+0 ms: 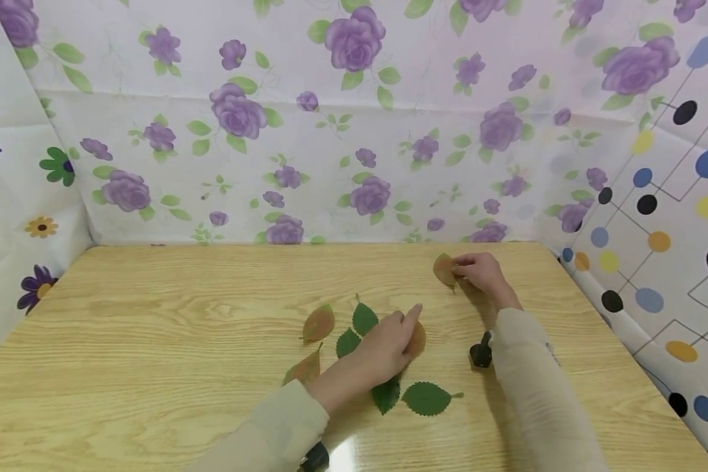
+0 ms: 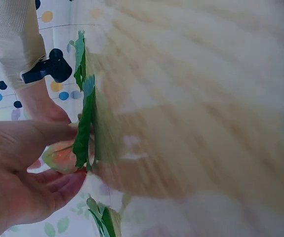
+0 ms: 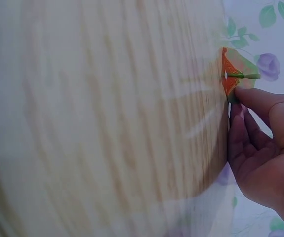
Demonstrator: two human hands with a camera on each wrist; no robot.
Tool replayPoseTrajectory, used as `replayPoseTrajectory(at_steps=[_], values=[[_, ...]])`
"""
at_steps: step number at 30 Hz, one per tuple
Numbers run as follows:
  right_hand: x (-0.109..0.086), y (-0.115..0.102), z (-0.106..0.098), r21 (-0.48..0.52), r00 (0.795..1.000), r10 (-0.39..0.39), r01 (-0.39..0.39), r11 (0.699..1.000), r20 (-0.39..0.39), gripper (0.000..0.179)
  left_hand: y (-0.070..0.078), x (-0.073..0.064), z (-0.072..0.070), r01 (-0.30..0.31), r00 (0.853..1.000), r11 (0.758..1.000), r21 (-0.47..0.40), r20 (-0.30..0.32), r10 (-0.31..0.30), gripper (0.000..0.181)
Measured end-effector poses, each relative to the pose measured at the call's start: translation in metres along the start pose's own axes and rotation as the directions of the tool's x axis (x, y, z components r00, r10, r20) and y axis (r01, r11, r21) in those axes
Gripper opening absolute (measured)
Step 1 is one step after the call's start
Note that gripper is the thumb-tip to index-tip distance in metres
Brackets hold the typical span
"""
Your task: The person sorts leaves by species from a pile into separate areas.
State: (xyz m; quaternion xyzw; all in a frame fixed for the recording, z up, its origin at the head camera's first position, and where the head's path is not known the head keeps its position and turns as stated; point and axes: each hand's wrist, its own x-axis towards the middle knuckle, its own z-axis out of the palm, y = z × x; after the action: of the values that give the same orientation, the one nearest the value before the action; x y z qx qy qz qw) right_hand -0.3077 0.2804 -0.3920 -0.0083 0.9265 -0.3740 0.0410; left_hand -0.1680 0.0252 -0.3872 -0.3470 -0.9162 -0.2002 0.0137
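My left hand (image 1: 380,347) reaches over the leaves in the middle of the table, its thumb and fingers around the edges of an orange leaf (image 1: 416,339). The left wrist view shows this leaf (image 2: 62,156) between thumb and fingers, behind upturned green leaves (image 2: 85,123). At the back right, my right hand (image 1: 480,270) pinches the edge of another orange leaf (image 1: 444,269) between thumb and fingers. In the right wrist view that leaf (image 3: 240,69) stands tilted at the table surface. A green leaf (image 1: 385,394) is partly hidden under the left hand.
Two orange leaves, one whole (image 1: 318,324) and one partly covered (image 1: 304,369), lie left of the left hand. Green leaves (image 1: 364,318) lie beside it, and another (image 1: 427,398) nearer the front. Flowered cloth (image 1: 354,164) hangs behind the wooden table (image 1: 183,314). Black devices (image 1: 480,353) sit at the wrists.
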Motion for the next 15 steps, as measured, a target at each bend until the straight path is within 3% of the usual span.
replayPoseTrajectory(at_steps=[5,8,12,15], values=[[-0.002,0.001,0.000,0.014,1.000,-0.005,0.005,1.000,-0.003,0.037,0.003,0.003,-0.001,0.035,0.997,0.997,-0.073,-0.072,-0.040,0.065],[-0.001,0.002,0.000,0.007,1.000,-0.018,0.018,1.000,-0.013,0.037,0.006,0.006,-0.002,0.040,0.991,0.992,-0.120,-0.123,-0.055,0.050],[-0.001,0.002,0.001,0.007,0.999,-0.034,0.034,0.999,-0.042,0.035,0.005,0.010,-0.002,0.035,0.976,0.979,-0.203,-0.204,-0.078,0.021],[0.000,0.003,0.002,0.020,0.997,-0.045,0.046,0.999,-0.058,0.034,0.003,0.012,-0.004,0.039,0.962,0.972,-0.231,-0.254,-0.099,0.015]])
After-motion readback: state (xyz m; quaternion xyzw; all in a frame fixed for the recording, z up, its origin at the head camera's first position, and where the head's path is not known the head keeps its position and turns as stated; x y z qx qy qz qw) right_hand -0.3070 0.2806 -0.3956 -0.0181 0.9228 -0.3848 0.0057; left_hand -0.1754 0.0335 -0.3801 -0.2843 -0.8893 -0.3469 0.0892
